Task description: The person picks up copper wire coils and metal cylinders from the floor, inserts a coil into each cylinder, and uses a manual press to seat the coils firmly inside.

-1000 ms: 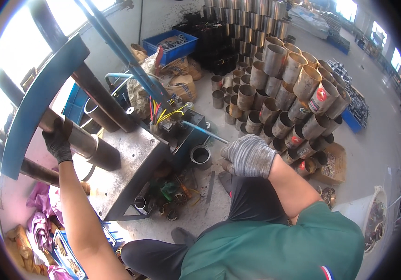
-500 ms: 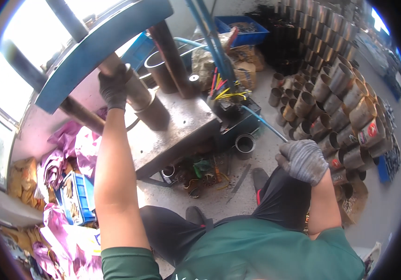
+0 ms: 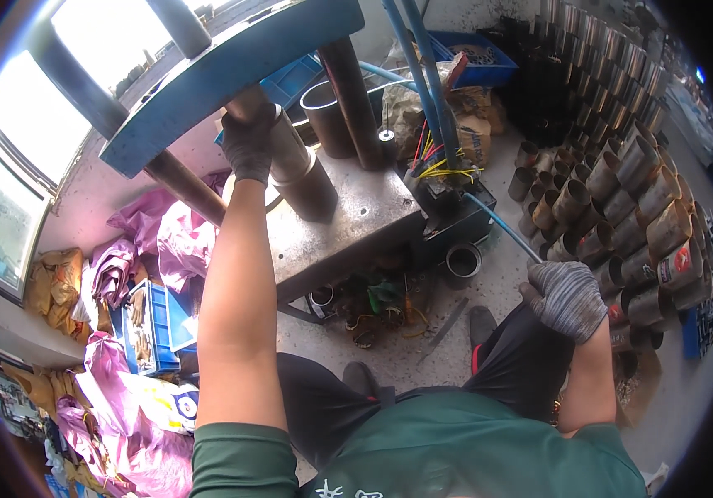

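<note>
My left hand, in a dark work glove, reaches up under the blue plate of a press. Its fingers are wrapped against a steel cylinder, which stands tilted in the picture on a wider dark metal sleeve on the press table. Part of the cylinder's upper end is hidden behind the hand. On the right, my right hand, in a grey knitted glove, is closed round the end of a blue lever rod that slopes up to a dark control unit with yellow and red cable ties.
Many steel tube sections stand and lie stacked at right. A wide metal ring sits behind the cylinder, beside a press column. A short tube stands on the floor. Pink sacks and a blue crate lie at left.
The whole scene has shifted rightward in the picture as the view turned slightly left. Both hands keep their holds, the left at the cylinder and the right on the lever rod.
</note>
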Demonstrator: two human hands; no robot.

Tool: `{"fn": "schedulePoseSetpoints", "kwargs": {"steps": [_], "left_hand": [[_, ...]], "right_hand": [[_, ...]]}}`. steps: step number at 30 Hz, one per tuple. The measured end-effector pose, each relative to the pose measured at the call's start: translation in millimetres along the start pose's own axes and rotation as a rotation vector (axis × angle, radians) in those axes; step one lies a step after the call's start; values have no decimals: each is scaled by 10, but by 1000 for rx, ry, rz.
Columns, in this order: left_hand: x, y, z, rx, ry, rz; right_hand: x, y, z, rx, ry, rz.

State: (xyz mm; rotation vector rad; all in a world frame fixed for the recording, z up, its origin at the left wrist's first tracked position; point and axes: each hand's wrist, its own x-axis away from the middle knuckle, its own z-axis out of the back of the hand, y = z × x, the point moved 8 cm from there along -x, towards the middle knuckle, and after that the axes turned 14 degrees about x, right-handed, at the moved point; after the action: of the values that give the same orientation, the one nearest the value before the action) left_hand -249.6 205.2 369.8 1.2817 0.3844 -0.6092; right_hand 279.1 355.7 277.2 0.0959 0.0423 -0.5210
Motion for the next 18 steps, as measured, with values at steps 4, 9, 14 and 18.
{"fn": "schedulePoseSetpoints", "kwargs": {"steps": [4,9,14,18], "left_hand": [[83,61,83,-25,12,44],[66,14,68,-81,13,46],[53,-9,16,-25,3,25],[48,1,11,262,-40,-74]], "right_hand": [[-11,-18,5,-8,5,10],[-7,-27,22,-9,11,18],[-10,-39,30,4,-1,29],[-76,-59,122,0,-19,57]]}}
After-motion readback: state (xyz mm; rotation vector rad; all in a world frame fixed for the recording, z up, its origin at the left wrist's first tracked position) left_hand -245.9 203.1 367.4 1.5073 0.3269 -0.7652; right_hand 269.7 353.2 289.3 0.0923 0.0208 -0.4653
